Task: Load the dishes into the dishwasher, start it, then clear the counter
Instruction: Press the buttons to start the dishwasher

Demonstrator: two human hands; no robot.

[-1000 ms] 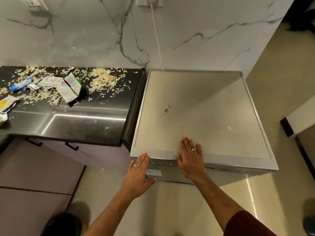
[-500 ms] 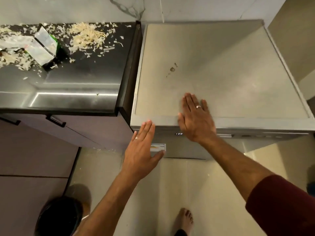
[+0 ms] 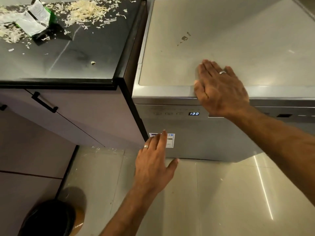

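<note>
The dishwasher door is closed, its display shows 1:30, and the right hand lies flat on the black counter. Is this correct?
Not quite. In the head view the right hand lies flat on the dishwasher top, not the black counter. The door is closed and the display shows 1:30.

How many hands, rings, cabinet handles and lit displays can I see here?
Hands: 2, left hand and right hand
Rings: 2
Cabinet handles: 2
Lit displays: 1
Total: 7

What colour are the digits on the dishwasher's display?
Light blue-white digits on a dark panel of the dishwasher; the head view shows them.
</note>
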